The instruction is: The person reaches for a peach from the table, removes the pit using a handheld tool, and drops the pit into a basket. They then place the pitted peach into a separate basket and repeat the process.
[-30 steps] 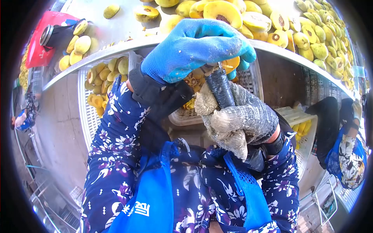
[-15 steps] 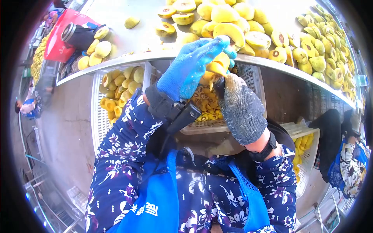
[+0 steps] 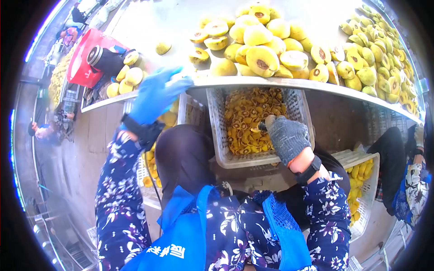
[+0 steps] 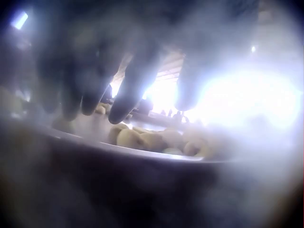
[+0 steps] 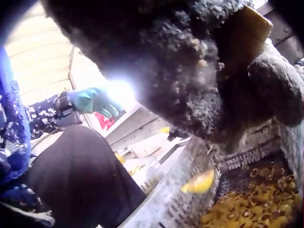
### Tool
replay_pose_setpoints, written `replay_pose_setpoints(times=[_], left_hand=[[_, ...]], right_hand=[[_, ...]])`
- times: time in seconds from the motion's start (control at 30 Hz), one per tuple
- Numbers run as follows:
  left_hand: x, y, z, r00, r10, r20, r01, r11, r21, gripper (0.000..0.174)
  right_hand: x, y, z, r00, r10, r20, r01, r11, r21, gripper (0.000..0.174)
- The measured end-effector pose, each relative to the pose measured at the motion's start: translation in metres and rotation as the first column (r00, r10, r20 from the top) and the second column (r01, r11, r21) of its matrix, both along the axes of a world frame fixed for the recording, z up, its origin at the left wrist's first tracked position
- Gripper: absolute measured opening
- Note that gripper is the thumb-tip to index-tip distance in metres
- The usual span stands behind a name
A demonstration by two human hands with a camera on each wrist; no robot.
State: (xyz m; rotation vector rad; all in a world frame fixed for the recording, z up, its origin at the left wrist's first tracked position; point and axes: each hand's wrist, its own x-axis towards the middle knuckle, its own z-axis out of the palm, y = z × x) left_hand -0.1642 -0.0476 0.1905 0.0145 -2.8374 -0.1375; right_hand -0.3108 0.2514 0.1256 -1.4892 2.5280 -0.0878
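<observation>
My left hand (image 3: 159,95), in a blue glove, is stretched out at the table edge above the left crate. Its fingers are straight and apart, holding nothing. My right hand (image 3: 289,139), in a grey knit glove, grips a tool by its dark handle (image 3: 262,126) over the middle crate (image 3: 219,135). The tool's tip is too small to make out. Small yellow peach-like scraps (image 3: 253,108) with brown centres fill that crate. In the right wrist view a blurred yellow piece (image 5: 198,182) overlaps the crate wall.
Yellow stone-fruit halves (image 3: 262,61) are heaped on the metal table (image 3: 181,40), with a larger pile (image 3: 384,67) at right. A red bag (image 3: 83,58) and black flask (image 3: 108,62) stand at left. Another crate (image 3: 368,194) and a seated person (image 3: 409,189) are to the right.
Both hands were together at a yellow fruit half with the tool. Now they are apart: the left has swung left with nothing in it, the right has lowered over the crate with the tool.
</observation>
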Motion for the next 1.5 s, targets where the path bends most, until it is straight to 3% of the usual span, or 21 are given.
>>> replay_pose_setpoints(times=[0.03, 0.1, 0.2, 0.3, 0.37, 0.4, 0.43, 0.47, 0.5, 0.57, 0.6, 0.67, 0.77, 0.83, 0.9, 0.97, 1.03, 1.13, 1.23, 1.3, 1.5], left_hand=[[-0.024, 0.01, -0.006, 0.991, 0.134, 0.022, -0.135, 0.963, 0.232, 0.035], [-0.072, 0.04, 0.01, 0.897, 0.284, 0.34, -0.418, 0.798, 0.435, 0.049], [-0.115, 0.032, -0.023, 0.88, 0.199, 0.432, -0.358, 0.875, 0.326, 0.053], [-0.128, 0.028, -0.036, 0.868, 0.228, 0.44, -0.362, 0.899, 0.248, 0.054], [-0.126, 0.024, -0.037, 0.858, 0.222, 0.463, -0.387, 0.872, 0.299, 0.052], [-0.121, 0.013, -0.045, 0.914, 0.19, 0.359, -0.341, 0.839, 0.423, 0.049], [-0.118, 0.009, -0.044, 0.954, 0.167, 0.247, -0.278, 0.797, 0.536, 0.045], [-0.114, 0.006, -0.042, 0.965, 0.143, 0.218, -0.26, 0.587, 0.766, 0.034], [-0.104, 0.004, -0.038, 0.996, 0.069, 0.052, -0.064, 0.182, 0.981, 0.029], [-0.088, 0.003, -0.035, 0.997, 0.08, -0.008, 0.033, -0.306, 0.951, 0.034], [-0.081, 0.014, -0.028, 0.997, 0.078, -0.004, 0.027, -0.297, 0.955, 0.034], [-0.077, 0.049, -0.01, 0.977, 0.214, -0.026, 0.154, -0.608, 0.779, 0.043], [-0.083, 0.074, -0.011, 0.982, 0.18, -0.062, 0.17, -0.683, 0.71, 0.056], [-0.089, 0.088, -0.016, 0.969, 0.239, -0.063, 0.207, -0.646, 0.735, 0.061], [-0.089, 0.093, -0.021, 0.995, 0.099, -0.027, 0.085, -0.65, 0.755, 0.064], [-0.09, 0.101, -0.022, 0.995, 0.099, -0.021, 0.077, -0.61, 0.788, 0.065], [-0.089, 0.112, -0.016, 0.99, 0.127, -0.061, 0.127, -0.617, 0.776, 0.053], [-0.09, 0.114, -0.02, 0.986, 0.121, -0.119, 0.169, -0.638, 0.751, 0.052], [-0.091, 0.117, -0.02, 0.976, 0.114, -0.184, 0.215, -0.615, 0.758, 0.052], [-0.091, 0.119, -0.019, 0.971, 0.104, -0.214, 0.233, -0.601, 0.764, 0.052], [-0.094, 0.131, -0.023, 0.962, 0.207, -0.179, 0.257, -0.462, 0.849, 0.041]], right_hand=[[-0.001, 0.0, 0.001, 1.0, -0.005, -0.008, 0.005, 1.0, -0.001, 0.008], [-0.001, -0.001, 0.0, 1.0, -0.014, 0.016, 0.016, 0.994, -0.11, 0.007], [0.003, -0.004, -0.001, 0.999, -0.024, 0.042, 0.03, 0.989, -0.148, 0.011], [0.004, -0.003, 0.004, 0.995, 0.025, 0.093, -0.009, 0.986, -0.168, 0.011], [0.003, -0.004, 0.004, 0.97, 0.073, 0.233, 0.01, 0.941, -0.339, 0.012], [0.003, -0.007, 0.01, 0.97, 0.071, 0.234, 0.015, 0.938, -0.346, 0.012], [0.003, -0.01, 0.022, 0.926, 0.059, 0.374, 0.085, 0.93, -0.358, 0.015], [0.003, -0.012, 0.029, 0.861, 0.052, 0.506, 0.156, 0.92, -0.36, 0.02], [0.002, -0.016, 0.029, 0.86, 0.05, 0.508, 0.163, 0.916, -0.366, 0.02], [0.003, -0.021, 0.029, 0.782, 0.065, 0.62, 0.29, 0.843, -0.454, 0.037], [0.006, -0.023, 0.033, 0.779, 0.069, 0.623, 0.315, 0.816, -0.484, 0.039], [0.009, -0.027, 0.029, 0.784, 0.098, 0.613, 0.318, 0.784, -0.533, 0.039], [0.008, -0.032, 0.029, 0.777, 0.095, 0.623, 0.334, 0.777, -0.534, 0.038], [0.006, -0.034, 0.032, 0.829, 0.109, 0.549, 0.319, 0.714, -0.623, 0.028], [0.001, -0.034, 0.032, 0.821, 0.044, 0.569, 0.348, 0.752, -0.56, 0.025], [0.0, -0.033, 0.034, 0.852, 0.058, 0.52, 0.33, 0.711, -0.621, 0.025], [0.001, -0.032, 0.033, 0.828, 0.012, 0.56, 0.381, 0.721, -0.579, 0.025], [0.001, -0.034, 0.03, 0.838, 0.027, 0.545, 0.367, 0.712, -0.599, 0.024], [0.002, -0.037, 0.034, 0.769, -0.071, 0.636, 0.463, 0.748, -0.476, 0.023], [0.003, -0.038, 0.029, 0.831, -0.051, 0.554, 0.404, 0.739, -0.538, 0.029], [0.008, -0.035, 0.036, 0.739, -0.075, 0.669, 0.486, 0.748, -0.453, 0.028]])
